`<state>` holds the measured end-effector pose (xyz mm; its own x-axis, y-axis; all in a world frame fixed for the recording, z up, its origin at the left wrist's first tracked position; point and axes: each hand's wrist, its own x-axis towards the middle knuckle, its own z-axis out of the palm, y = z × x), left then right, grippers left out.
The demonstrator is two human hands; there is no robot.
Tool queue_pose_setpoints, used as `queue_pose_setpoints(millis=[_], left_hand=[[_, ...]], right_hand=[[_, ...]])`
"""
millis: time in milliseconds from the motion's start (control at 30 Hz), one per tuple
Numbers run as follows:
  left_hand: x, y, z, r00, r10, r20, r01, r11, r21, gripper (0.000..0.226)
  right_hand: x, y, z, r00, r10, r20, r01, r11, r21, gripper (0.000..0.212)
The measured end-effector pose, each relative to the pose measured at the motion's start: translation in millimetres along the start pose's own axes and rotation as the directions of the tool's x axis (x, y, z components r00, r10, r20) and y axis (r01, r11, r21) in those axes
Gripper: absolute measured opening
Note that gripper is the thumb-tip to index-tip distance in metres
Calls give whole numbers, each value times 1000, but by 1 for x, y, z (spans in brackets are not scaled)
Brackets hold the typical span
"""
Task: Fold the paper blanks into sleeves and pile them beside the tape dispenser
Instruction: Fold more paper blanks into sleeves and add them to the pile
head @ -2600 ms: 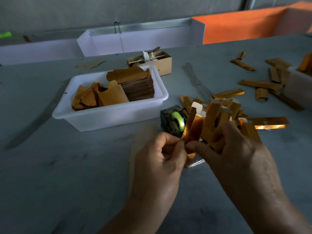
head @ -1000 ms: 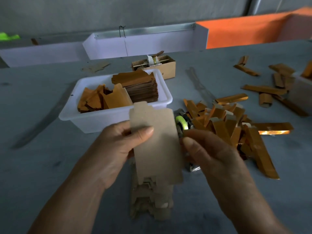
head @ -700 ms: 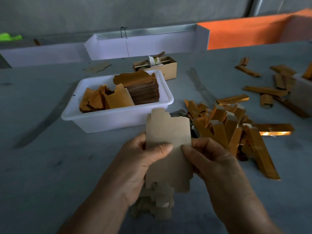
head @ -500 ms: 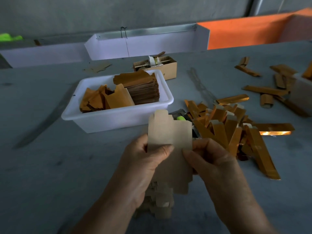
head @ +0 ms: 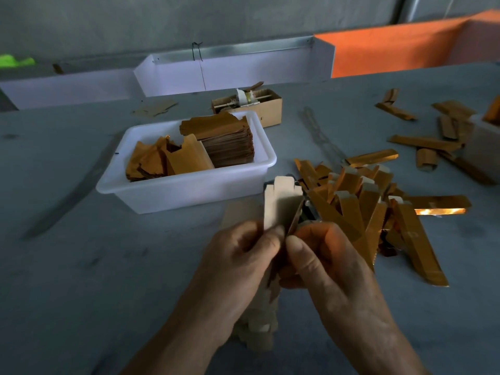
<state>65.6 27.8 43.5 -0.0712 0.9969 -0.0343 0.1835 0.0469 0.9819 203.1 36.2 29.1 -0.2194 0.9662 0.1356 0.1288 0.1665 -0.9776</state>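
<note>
since half a second ago the flat blank point(head: 281, 204) has creased lengthwise, both hands point(head: 286, 255) pinching it, many sleeves point(head: 359, 201) piled beside the dispenser point(head: 307, 212), more blanks point(head: 224, 142) waiting.

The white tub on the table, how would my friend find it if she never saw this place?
Start at the big grey table and look left of the heap of shiny gold folded sleeves. The white tub sits there, just in front of a small cardboard box. It is the only white plastic container near the middle, and it holds a neat stack of brown paper blanks.
</note>
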Motion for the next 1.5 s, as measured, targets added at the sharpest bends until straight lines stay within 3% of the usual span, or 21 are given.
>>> queue_pose_setpoints(millis=[200, 333, 433, 500, 600, 767, 900, 967, 1033, 1100, 1167, 1233, 1333, 1400, 1500], left_hand=[[-3, 0, -5, 995, 82, 64, -88, 992, 91, 28], [-4, -2, -5, 996, 75, 49, -80, 990, 114, 34], [-5, -1, -4, 995, 29, 96, -39, 993, 107, 29], [-5, 1, -5, 989, 4, 145, -20, 994, 112, 26], [-4, -1, -6, 988, -32, 153, 15, 994, 109, 10], [-6, -3, -3, 999, 38, 9, -39, 977, 208, 5], [-7, -5, 4, 980, 89, -175, -58, 983, 174, 8], [-9, -7, 7, 950, 179, -257, -109, 958, 263, 12], [-12, -7, 10, 892, 376, -251, -209, 835, 509, 11], [-14, -10, 13, 813, 560, -158, -258, 590, 765, 6], [-18, -16, 18, 756, 654, -24, -245, 317, 916, 26], [-22, -19, 27, 758, 650, 62, -219, 164, 962, 35], [-28, -20, 35, 871, 490, 38, -161, 211, 964, 37], [-29, -17, 37, 940, 341, 20, -139, 328, 934, 27], [-32, -13, 40, 955, 294, -43, -114, 497, 860, 20]], right_hand=[[3, 3, -4, 1000, 18, 22, -17, 999, -39, 36], [4, 3, -7, 999, 45, -19, -47, 994, -101, 29], [3, 4, -6, 988, 95, -125, -114, 981, -158, 35], [4, 5, -7, 978, 146, -147, -161, 982, -98, 40], [4, 2, -5, 975, 222, -19, -217, 963, 161, 34], [4, 3, -3, 959, 282, -37, -260, 921, 288, 9], [4, 2, -1, 955, 292, -45, -264, 912, 314, 10], [5, 3, 1, 953, 298, -57, -265, 907, 326, 10], [6, 3, 3, 952, 298, -72, -258, 905, 338, 9], [7, 2, 4, 953, 292, -75, -247, 900, 359, 7], [6, 1, 5, 956, 285, -66, -243, 898, 366, 7], [6, 3, 6, 957, 284, -65, -241, 897, 371, 9], [4, 4, 8, 944, 324, -61, -272, 869, 414, 12], [4, 4, 9, 941, 336, -48, -287, 864, 413, 18], [4, 6, 8, 939, 331, -94, -288, 906, 311, 30]])
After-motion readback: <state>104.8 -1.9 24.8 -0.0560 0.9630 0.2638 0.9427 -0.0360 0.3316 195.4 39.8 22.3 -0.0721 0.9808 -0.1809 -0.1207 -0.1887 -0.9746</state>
